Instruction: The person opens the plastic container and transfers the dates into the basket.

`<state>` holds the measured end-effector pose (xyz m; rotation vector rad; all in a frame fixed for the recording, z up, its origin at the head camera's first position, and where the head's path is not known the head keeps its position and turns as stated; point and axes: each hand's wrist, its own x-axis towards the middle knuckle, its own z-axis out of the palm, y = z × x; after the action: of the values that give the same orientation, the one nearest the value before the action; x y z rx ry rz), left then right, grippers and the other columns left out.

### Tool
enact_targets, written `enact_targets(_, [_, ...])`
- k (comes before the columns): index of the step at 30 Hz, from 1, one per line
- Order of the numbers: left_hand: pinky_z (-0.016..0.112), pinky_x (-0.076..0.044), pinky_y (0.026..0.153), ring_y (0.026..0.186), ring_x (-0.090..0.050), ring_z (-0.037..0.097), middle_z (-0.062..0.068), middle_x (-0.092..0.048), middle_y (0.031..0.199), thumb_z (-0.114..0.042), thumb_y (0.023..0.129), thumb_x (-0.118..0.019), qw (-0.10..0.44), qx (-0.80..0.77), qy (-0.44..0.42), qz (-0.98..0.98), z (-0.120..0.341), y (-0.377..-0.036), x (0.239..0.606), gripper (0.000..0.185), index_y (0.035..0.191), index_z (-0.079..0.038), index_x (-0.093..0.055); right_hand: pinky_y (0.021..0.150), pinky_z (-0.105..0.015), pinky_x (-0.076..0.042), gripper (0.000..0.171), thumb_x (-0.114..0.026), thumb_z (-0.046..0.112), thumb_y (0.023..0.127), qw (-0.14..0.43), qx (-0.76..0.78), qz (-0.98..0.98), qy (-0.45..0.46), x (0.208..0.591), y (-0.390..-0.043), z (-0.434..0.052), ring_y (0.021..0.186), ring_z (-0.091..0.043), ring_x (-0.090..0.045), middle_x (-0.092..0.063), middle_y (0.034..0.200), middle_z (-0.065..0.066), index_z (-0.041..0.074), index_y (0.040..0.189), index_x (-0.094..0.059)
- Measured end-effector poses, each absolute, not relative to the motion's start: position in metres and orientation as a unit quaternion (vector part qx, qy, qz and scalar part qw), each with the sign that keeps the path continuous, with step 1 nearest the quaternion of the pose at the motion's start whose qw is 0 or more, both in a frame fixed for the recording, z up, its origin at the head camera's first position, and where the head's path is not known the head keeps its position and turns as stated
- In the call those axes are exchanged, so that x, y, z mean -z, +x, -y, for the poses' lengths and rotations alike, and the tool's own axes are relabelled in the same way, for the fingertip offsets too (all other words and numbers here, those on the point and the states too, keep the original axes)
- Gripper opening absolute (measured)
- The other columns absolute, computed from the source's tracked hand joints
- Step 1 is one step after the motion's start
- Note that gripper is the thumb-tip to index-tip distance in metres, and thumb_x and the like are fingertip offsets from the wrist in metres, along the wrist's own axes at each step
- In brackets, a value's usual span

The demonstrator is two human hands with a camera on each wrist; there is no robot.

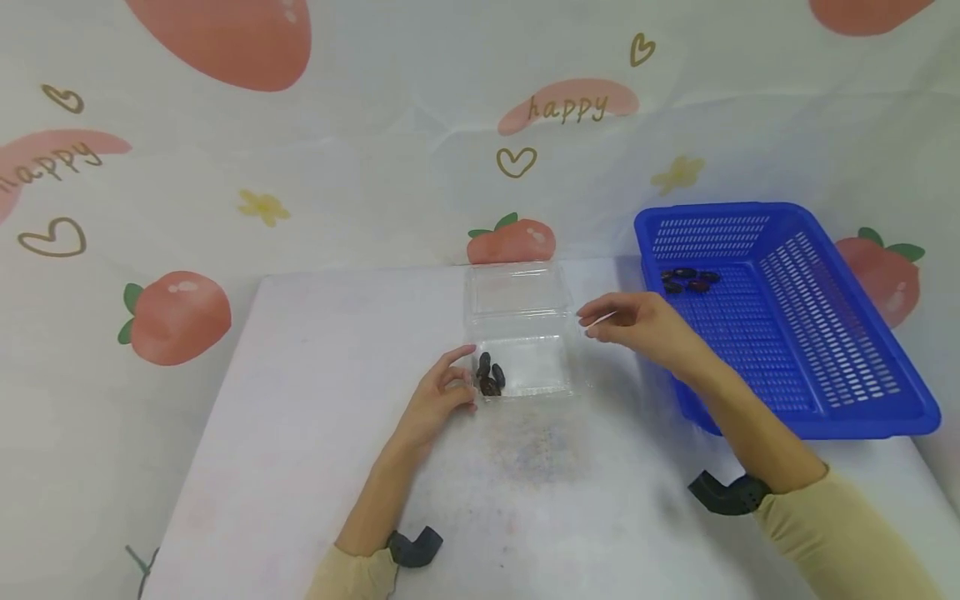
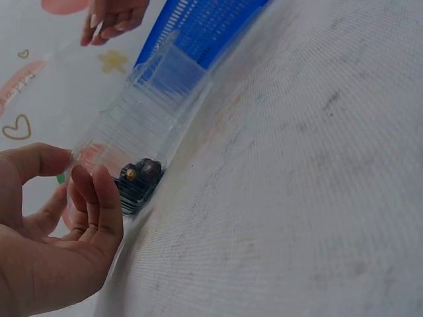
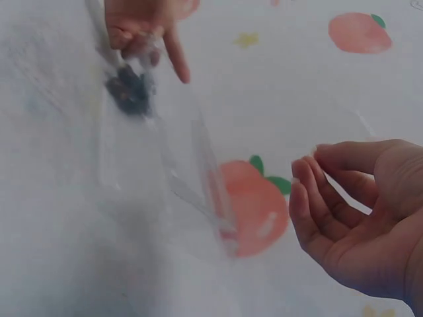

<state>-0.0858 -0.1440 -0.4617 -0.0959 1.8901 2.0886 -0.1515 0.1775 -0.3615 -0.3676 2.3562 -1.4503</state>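
A clear plastic clamshell box (image 1: 531,364) lies on the table with its lid (image 1: 517,292) folded back. Several dark, shiny oval fruits, apparently dates (image 1: 498,375), sit at the box's left end. My left hand (image 1: 437,396) holds that end, with curved fingers against its side. To the right of the box, my right hand (image 1: 637,329) hovers in the air. Its thumb and fingers are loosely bent, fingertips near each other, and I see nothing between them. More dates (image 1: 697,285) lie in the far left corner of a blue plastic basket (image 1: 862,333).
The basket takes up the table's right side, just beyond my right forearm. A white table (image 1: 315,400) reaches back to a wall sheet (image 1: 390,192) printed with fruit and hearts. Dark smudges mark the tabletop in front of the box.
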Motion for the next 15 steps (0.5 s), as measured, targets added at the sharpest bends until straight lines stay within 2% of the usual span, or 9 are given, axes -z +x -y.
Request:
enact_targets(10, [0.032, -0.056, 0.074, 0.078, -0.055, 0.017, 0.006, -0.049, 0.099, 0.007, 0.086, -0.063, 0.162, -0.727, -0.037, -0.667, 0.142, -0.086, 0.459, 0.066, 0.145, -0.018, -0.049, 0.081, -0.028, -0.055, 0.025, -0.07, 0.013, 0.092, 0.179, 0.529, -0.813, -0.165, 0.388, -0.145, -0.142, 0.098, -0.032, -0.068, -0.069, 0.114, -0.016, 0.005, 0.115, -0.071])
enact_targets(15, [0.031, -0.056, 0.073, 0.076, -0.056, 0.015, 0.005, -0.049, 0.098, 0.008, 0.086, -0.063, 0.156, -0.728, -0.037, -0.666, 0.141, -0.086, 0.46, 0.065, 0.145, -0.015, -0.049, 0.078, -0.028, -0.055, 0.026, -0.071, 0.011, 0.091, 0.183, 0.537, -0.806, -0.17, 0.401, -0.145, -0.125, 0.093, -0.03, -0.069, -0.071, 0.111, -0.012, 0.002, 0.115, -0.071])
